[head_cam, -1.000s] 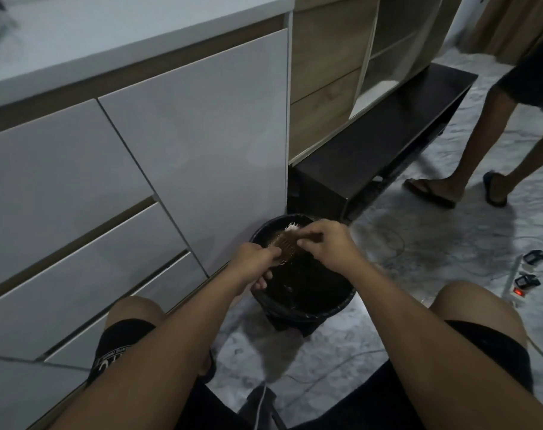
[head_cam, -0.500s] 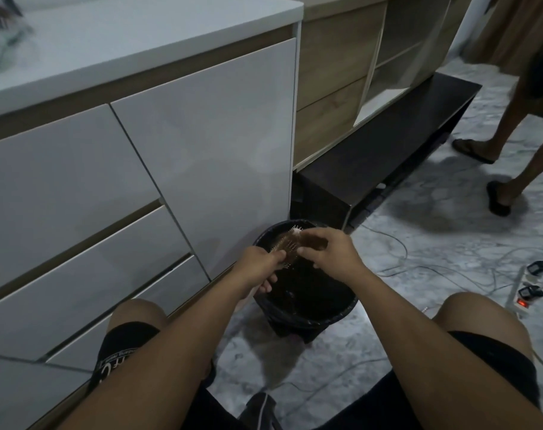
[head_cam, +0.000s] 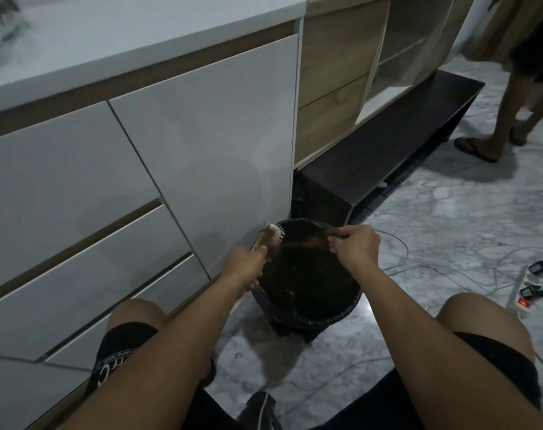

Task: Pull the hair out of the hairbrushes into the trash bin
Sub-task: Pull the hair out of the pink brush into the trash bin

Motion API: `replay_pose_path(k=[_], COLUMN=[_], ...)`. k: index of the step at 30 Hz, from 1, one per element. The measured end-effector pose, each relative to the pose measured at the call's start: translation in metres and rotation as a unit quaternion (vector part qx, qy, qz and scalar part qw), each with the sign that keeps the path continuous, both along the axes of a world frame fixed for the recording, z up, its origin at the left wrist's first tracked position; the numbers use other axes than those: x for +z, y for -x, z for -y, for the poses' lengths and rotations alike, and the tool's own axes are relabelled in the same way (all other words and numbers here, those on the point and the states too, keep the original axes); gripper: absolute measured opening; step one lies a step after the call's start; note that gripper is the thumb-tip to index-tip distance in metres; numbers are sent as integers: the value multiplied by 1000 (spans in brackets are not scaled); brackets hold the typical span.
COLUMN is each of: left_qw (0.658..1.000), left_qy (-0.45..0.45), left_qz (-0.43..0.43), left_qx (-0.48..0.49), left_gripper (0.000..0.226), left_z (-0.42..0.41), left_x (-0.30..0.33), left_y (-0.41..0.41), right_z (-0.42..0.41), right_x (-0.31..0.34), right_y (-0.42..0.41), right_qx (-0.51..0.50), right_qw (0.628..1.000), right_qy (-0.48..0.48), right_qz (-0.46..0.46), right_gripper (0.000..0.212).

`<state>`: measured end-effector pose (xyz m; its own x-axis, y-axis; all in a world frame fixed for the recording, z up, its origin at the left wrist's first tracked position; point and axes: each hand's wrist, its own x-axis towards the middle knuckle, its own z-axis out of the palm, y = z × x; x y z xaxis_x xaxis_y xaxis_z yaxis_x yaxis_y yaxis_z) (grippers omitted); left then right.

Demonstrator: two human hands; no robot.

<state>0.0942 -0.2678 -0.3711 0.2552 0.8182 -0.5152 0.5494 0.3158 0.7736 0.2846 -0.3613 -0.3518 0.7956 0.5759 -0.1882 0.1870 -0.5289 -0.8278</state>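
My left hand (head_cam: 246,264) grips the handle of a wooden hairbrush (head_cam: 268,238), held over the left rim of a round black trash bin (head_cam: 335,318) lined with a dark bag. My right hand (head_cam: 354,246) is closed on a tuft of brown hair (head_cam: 307,242) that stretches from the brush bristles across the bin's opening. The hair is drawn taut between brush and fingers, above the bin.
White cabinet doors and drawers (head_cam: 140,187) stand close on the left. A dark low bench (head_cam: 385,156) lies behind the bin. A power strip (head_cam: 526,290) and cables lie on the marble floor at right. Another person's legs (head_cam: 500,119) stand at far right.
My right hand has pulled away to the right with the hair, and the brush has moved left to the bin's edge. The other person has stepped further away.
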Motion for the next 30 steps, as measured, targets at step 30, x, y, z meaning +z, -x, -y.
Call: replay_pose_path(k=[30], left_qw=[995], left_qy=[-68], left_qz=[4], left_qx=[-78], left_gripper=[26], left_z=[3], left_x=[31], left_y=[-27], right_z=[-7], right_x=[-1], right_y=[22], right_qx=[144], right_qw=[977], right_qy=[-33], right_qz=[-156], right_gripper=[24])
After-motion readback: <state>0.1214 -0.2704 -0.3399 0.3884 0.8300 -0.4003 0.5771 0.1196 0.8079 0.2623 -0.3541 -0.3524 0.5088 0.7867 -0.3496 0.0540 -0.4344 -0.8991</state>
